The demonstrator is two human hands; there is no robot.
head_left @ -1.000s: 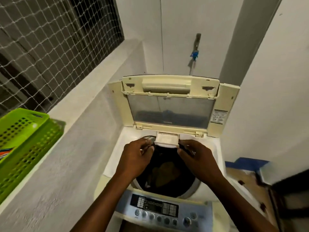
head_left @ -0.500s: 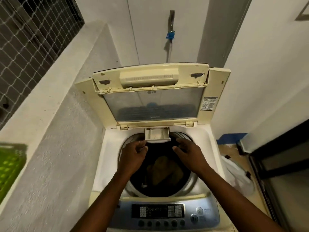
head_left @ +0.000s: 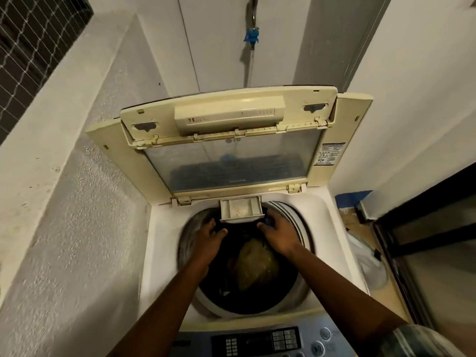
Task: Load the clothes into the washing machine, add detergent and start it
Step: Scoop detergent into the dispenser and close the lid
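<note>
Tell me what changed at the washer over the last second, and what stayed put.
Both hands let go of the small cream pull-out detergent drawer and dropped below it: the left hand and right hand now hover, open, over the dark drum opening. The drawer stays pulled out with pale powder in it, the glass-panelled cream lid stays up, and the olive-brown clothes lie unmoved.

Home laundry nook, looks like a utility balcony. Top-load washing machine (head_left: 342,243) wedged between a rough textured parapet wall (head_left: 64,228) on the left and a dark-framed sliding door (head_left: 425,228) on the right. Wire mesh netting (head_left: 28,42) over the far-left opening. Tap (head_left: 252,34) on the far plain wall above the raised lid (head_left: 231,140).
</note>
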